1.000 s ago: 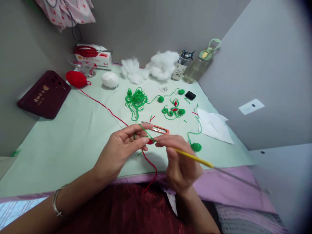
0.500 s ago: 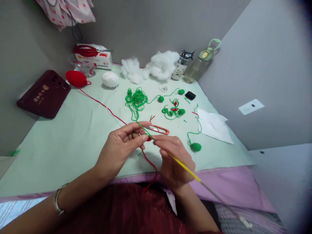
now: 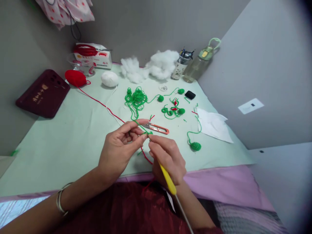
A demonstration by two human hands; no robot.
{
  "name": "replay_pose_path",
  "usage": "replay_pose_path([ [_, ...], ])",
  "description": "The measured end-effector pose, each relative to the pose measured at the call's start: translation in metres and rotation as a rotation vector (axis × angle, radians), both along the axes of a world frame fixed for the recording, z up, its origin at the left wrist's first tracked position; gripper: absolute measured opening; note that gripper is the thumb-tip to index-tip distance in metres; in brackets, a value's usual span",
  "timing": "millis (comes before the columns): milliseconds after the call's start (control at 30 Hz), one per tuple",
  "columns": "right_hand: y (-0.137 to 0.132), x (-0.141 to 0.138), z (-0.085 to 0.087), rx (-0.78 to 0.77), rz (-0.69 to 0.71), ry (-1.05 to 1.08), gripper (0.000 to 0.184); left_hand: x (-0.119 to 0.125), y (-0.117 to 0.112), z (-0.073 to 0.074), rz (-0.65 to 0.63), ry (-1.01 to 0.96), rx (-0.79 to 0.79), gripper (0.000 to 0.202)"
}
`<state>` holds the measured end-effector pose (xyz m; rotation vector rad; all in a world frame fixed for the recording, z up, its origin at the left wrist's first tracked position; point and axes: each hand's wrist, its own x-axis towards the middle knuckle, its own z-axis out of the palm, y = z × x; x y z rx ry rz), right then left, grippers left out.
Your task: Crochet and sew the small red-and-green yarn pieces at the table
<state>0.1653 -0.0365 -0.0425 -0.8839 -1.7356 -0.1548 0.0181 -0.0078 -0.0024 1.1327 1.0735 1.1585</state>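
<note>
My left hand [image 3: 120, 148] is closed in a pinch on a small crochet piece with green yarn [image 3: 145, 131] looped over its forefinger. A red strand [image 3: 146, 156] hangs from the same pinch toward my lap. My right hand [image 3: 168, 157] grips a yellow-handled crochet hook [image 3: 168, 179], its tip at the pinched piece and its handle pointing down toward me. Both hands meet above the near middle of the pale green table [image 3: 68, 139], just in front of the orange thread snips [image 3: 157, 129].
A green yarn tangle [image 3: 136, 98], small green crocheted balls [image 3: 195, 146], a red yarn ball [image 3: 75, 78], a white yarn ball [image 3: 110, 79], white stuffing [image 3: 161, 64], a pen cup [image 3: 179, 67], a bottle [image 3: 198, 65], white paper [image 3: 214, 125] and a dark red box [image 3: 41, 93] lie around.
My right hand has turned the hook: its handle swung from pointing out to the right to pointing down toward me. The right hand slid left, closer to the left hand's pinch.
</note>
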Motion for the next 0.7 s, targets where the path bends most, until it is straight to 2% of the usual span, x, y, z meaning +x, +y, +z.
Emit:
replay_pose_path([
  [167,0.000,0.002,-0.001,-0.106,0.053,0.052,0.031,0.000,-0.001,0.001,0.054,0.045,0.067,0.036],
  [267,0.001,0.001,-0.004,-0.068,0.000,0.018,0.034,0.002,-0.005,0.001,0.038,0.047,0.051,0.034],
  [367,0.002,0.000,-0.006,-0.060,-0.039,0.023,0.036,0.004,-0.007,0.001,-0.030,-0.037,-0.029,0.037],
  [500,0.003,0.001,-0.007,-0.077,-0.040,0.143,0.034,0.002,-0.004,0.001,-0.135,-0.209,-0.112,0.045],
  [700,0.006,0.009,0.000,-0.109,0.096,0.141,0.036,-0.004,0.003,0.000,-0.279,-0.372,-0.320,0.050],
])
